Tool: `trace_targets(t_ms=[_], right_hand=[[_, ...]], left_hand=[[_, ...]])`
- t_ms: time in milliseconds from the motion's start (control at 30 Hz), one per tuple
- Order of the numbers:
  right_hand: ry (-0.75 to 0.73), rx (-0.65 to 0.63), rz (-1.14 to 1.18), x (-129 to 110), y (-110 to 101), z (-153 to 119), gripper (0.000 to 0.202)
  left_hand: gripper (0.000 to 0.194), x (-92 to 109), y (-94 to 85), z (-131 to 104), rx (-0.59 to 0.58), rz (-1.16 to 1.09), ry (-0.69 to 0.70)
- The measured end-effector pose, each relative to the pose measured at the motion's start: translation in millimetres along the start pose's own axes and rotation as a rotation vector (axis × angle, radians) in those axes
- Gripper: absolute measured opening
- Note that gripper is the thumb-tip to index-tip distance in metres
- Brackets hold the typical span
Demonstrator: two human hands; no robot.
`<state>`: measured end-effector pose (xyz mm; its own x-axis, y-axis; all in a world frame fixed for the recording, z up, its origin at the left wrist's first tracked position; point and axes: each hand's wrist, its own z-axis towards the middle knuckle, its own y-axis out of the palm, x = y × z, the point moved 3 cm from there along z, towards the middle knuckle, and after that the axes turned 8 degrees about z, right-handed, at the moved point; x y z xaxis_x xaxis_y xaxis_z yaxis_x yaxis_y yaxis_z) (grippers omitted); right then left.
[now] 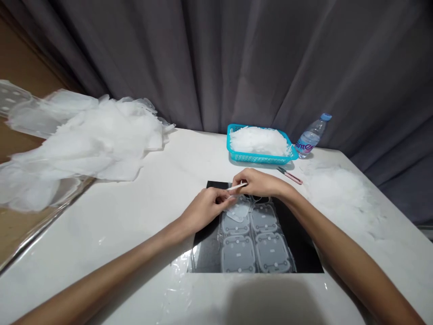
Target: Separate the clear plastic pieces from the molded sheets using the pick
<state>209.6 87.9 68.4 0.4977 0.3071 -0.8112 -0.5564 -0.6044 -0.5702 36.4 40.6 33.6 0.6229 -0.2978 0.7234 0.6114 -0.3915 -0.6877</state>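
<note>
My left hand and my right hand meet over the far end of a black mat. Their fingers are pinched together on a thin white piece, seen nearly edge-on. Just below the fingertips is a translucent white piece with a rounded outline; whether it joins the held piece I cannot tell. Several grey translucent rounded-rectangle panels with small white spots lie on the mat in two columns. Thin pale strands curl beside my right hand's fingers.
A large heap of white translucent sheets covers the left side. At the back stand a blue basket of white pieces and a water bottle. Small thread snips lie near the basket. White scraps spread on the right.
</note>
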Motion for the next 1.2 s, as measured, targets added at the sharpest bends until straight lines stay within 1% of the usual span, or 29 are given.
trace_targets(t_ms=[133,167,233,300,400,433,467,500,567,633,700,767,833,867,933,1000,1100,1200], right_hand=[[-0.012,-0.077,-0.021,-4.5,-5.9,-1.7,0.020],[-0.002,-0.079,-0.039,-4.7,-6.0,-1.2,0.018],[0.037,-0.038,-0.081,-3.8,-4.6,1.2,0.014],[0.096,0.043,-0.136,-2.0,-1.0,4.8,0.013],[0.192,0.175,-0.219,0.2,4.8,9.6,0.015],[0.212,0.201,-0.236,0.7,6.1,10.6,0.015],[0.222,0.218,-0.246,1.1,6.7,11.1,0.014],[0.224,0.226,-0.248,1.4,6.6,11.0,0.012],[0.206,0.229,-0.231,2.5,4.4,8.6,0.009],[0.175,0.212,-0.190,4.8,0.8,3.6,0.006],[0.147,0.194,-0.117,8.9,-3.4,-3.0,0.006],[0.131,0.191,-0.040,14.3,-7.0,-10.1,0.012],[0.104,0.138,0.043,18.6,-6.9,-15.7,0.020],[0.086,0.090,0.089,19.9,-5.0,-17.6,0.022],[0.056,-0.004,0.178,20.7,0.3,-20.0,0.018],[0.047,-0.018,0.248,20.5,3.9,-20.9,0.015],[0.036,-0.008,0.323,19.1,6.6,-21.8,0.017],[0.007,-0.097,0.360,17.0,10.4,-23.4,0.019]], left_hand=[[0.044,1.9,-3.2,1.5,0.015,0.060,0.013],[0.044,2.4,-4.2,1.9,0.015,0.080,0.019],[0.043,5.8,-4.3,0.7,0.015,0.152,0.049],[0.038,14.7,-0.7,-4.6,0.035,0.319,0.139],[0.026,35.4,11.8,-19.4,0.086,0.718,0.333],[0.027,41.2,15.7,-24.1,0.089,0.827,0.364],[0.030,45.6,17.9,-27.6,0.091,0.896,0.365],[0.028,48.3,18.1,-29.5,0.092,0.920,0.342],[0.021,48.1,13.3,-27.9,0.072,0.848,0.251],[0.025,40.2,4.9,-21.1,0.030,0.679,0.141],[0.031,27.0,-2.5,-12.6,-0.017,0.489,0.053],[0.028,13.6,-6.8,-5.2,-0.053,0.303,0.020],[0.025,4.5,-8.4,-0.5,-0.090,0.160,0.022],[0.027,2.2,-8.9,0.6,-0.105,0.131,0.024],[0.032,2.0,-10.3,0.8,-0.124,0.141,0.025],[0.033,5.6,-12.2,-0.9,-0.130,0.185,0.029],[0.028,10.4,-14.8,-3.4,-0.099,0.239,0.049],[0.022,9.2,-14.8,-2.9,-0.065,0.220,0.058]])
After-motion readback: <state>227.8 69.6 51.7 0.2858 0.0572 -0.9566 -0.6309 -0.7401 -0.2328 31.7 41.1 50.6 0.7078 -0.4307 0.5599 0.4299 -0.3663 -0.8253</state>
